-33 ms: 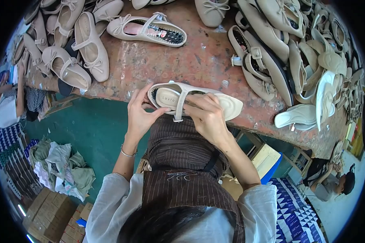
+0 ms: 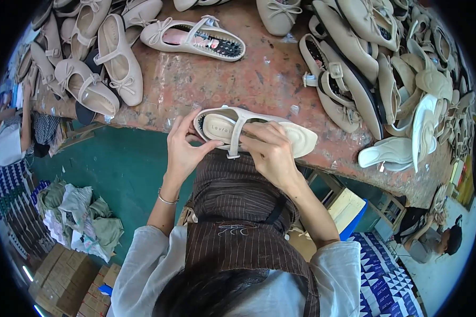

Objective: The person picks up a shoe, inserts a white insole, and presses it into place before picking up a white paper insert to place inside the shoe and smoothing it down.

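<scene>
Beige strap shoe [image 2: 238, 129] is lying between our hands at the near edge of the bench [image 2: 206, 84], heel to our left, our striped apron [image 2: 230, 182] sitting just below it. Leftward, that edge is bending away above green floor [image 2: 106, 158].

Our left hand [image 2: 185, 148] is clamping the heel, its thumb pressing the near rim and its fingers curling round the far side. Our right hand [image 2: 272, 150] is arching over the opening, fingers bending downward; their tips are hiding, so we cannot tell what they are pinching. Our right forearm is slanting inward.

An insole [image 2: 219, 128] is showing at the heel, and a contoured pad [image 2: 304, 139] at the right end.

Beyond, stained bench top is giving us room up to a second shoe [image 2: 172, 49] lying crosswise. Shoe heaps are bordering that stretch, left [image 2: 119, 63] and right [image 2: 349, 53].
</scene>
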Demonstrator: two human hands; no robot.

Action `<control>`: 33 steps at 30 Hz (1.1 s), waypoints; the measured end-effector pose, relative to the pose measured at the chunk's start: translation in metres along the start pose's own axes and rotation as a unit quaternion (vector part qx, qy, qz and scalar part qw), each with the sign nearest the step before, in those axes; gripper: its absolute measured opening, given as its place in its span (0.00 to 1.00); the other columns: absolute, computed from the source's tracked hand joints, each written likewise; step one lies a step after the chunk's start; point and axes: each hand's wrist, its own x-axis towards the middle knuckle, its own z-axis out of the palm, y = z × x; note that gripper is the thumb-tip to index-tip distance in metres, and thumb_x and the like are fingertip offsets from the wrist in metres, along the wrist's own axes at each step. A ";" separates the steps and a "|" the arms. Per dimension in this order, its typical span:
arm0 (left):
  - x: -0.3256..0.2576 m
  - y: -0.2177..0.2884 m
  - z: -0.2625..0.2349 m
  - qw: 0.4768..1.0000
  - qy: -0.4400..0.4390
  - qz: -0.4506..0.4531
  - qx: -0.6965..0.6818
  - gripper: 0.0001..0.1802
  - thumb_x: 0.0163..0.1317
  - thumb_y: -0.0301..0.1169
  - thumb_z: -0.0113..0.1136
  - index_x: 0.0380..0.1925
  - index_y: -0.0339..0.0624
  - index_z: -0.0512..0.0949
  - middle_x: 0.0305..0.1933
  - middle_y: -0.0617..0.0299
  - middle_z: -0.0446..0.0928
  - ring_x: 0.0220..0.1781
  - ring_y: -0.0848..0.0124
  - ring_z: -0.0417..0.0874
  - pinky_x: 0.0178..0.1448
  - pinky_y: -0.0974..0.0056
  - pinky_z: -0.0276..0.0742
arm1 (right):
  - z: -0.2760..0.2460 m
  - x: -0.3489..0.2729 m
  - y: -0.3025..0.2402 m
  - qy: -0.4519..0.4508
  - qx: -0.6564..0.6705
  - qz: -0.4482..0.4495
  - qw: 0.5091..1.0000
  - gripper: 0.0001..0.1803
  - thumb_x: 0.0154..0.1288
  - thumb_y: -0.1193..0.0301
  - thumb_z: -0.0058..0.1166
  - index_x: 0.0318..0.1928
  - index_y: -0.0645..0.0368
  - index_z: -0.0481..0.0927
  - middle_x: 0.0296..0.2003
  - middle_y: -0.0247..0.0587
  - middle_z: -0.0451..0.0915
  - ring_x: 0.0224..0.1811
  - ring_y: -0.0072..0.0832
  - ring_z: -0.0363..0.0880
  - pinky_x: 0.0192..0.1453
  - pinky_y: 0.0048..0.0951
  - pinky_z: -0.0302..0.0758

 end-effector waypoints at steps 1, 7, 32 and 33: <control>0.000 -0.002 -0.001 1.000 0.002 -0.003 -0.001 0.43 0.42 0.26 0.81 0.61 0.30 0.72 0.45 0.58 0.72 0.38 0.72 0.81 0.39 0.69 0.87 | 0.004 0.000 0.000 0.012 0.029 0.006 1.000 0.14 0.48 0.83 0.59 0.39 0.64 0.86 0.45 0.43 0.83 0.46 0.40 0.80 0.56 0.41 0.72; 0.003 -0.007 -0.001 1.000 0.006 -0.013 -0.027 0.40 0.42 0.28 0.82 0.58 0.30 0.75 0.44 0.58 0.74 0.39 0.72 0.81 0.40 0.69 0.87 | 0.017 0.010 0.006 -0.055 0.025 0.027 0.998 0.16 0.49 0.84 0.62 0.41 0.61 0.88 0.46 0.46 0.85 0.51 0.42 0.82 0.59 0.40 0.74; 0.028 -0.024 0.012 0.993 0.104 -0.056 0.017 0.03 0.60 0.23 0.64 0.31 0.33 0.82 0.19 0.58 0.78 0.18 0.78 0.71 0.23 0.68 0.65 | 0.032 0.019 -0.007 -0.184 -0.144 -0.071 0.970 0.22 0.57 0.77 0.51 0.54 0.59 0.82 0.59 0.43 0.79 0.66 0.32 0.74 0.70 0.34 0.70; 0.028 -0.022 0.011 0.993 0.103 -0.052 0.017 0.03 0.60 0.23 0.64 0.31 0.33 0.82 0.19 0.58 0.78 0.18 0.78 0.71 0.23 0.68 0.65 | 0.027 0.014 -0.010 -0.156 -0.205 -0.066 0.964 0.19 0.53 0.75 0.54 0.47 0.61 0.85 0.51 0.46 0.84 0.60 0.31 0.79 0.71 0.33 0.68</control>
